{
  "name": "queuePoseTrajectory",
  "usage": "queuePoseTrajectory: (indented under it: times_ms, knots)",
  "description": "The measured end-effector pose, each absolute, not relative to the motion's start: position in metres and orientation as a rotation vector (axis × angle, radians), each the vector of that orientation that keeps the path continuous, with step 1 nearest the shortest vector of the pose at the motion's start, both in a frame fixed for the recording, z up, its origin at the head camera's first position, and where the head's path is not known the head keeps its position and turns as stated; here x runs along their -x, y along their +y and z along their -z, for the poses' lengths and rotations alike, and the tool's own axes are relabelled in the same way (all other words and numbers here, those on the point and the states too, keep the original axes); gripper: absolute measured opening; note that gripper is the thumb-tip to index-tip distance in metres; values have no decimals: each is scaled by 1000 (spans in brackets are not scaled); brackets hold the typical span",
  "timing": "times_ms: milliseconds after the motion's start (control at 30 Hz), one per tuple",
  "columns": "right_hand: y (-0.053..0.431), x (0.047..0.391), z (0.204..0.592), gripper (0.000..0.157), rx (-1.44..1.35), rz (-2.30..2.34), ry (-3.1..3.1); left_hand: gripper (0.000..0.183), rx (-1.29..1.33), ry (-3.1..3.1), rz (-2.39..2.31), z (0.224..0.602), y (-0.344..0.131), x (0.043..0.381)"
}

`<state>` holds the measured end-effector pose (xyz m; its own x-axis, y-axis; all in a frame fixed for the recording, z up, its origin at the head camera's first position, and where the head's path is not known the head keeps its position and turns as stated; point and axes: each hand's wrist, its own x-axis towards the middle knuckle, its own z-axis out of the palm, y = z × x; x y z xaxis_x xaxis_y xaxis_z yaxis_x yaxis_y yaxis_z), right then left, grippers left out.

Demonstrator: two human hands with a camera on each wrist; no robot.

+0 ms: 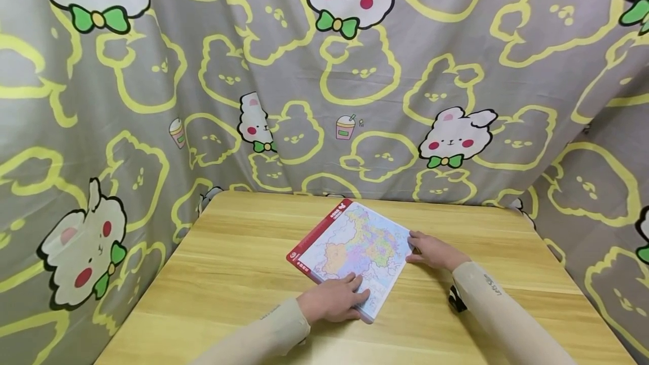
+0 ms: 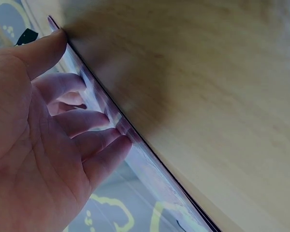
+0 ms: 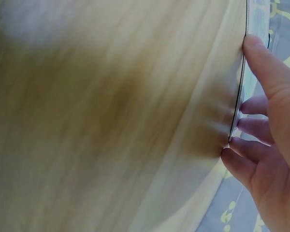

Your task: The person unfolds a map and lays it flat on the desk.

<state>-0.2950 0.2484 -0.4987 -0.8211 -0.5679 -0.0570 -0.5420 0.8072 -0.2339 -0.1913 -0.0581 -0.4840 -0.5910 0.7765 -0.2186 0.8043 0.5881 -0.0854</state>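
A thin, flat map board (image 1: pixel 355 246) with a red strip down one side lies turned at an angle on the wooden table. My left hand (image 1: pixel 334 298) rests on its near corner with the fingers spread. In the left wrist view, the fingertips of my left hand (image 2: pixel 53 121) touch the glossy face of the map board (image 2: pixel 150 162), and the thumb lies at its edge. At the right corner of the board, my right hand (image 1: pixel 437 250) touches the side edge. The right wrist view shows the fingertips of my right hand (image 3: pixel 268 130) along that thin edge, thumb apart from the fingers.
The wooden table (image 1: pixel 228 263) stretches around the board. A patterned grey curtain (image 1: pixel 294 72) hangs behind the table and at both sides. Under my right wrist is a black strap-like thing (image 1: pixel 457 299).
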Motion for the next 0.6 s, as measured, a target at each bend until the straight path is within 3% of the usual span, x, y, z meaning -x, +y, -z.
queuePoseTrajectory:
  times_ms: [133,600]
  knots:
    - [251,297,499,68,889,313,2869,55,-1322,2659,248,485,-56,192]
    - [250,302,498,77,822,356,2819,54,-1334,2683,266,484,-46,189]
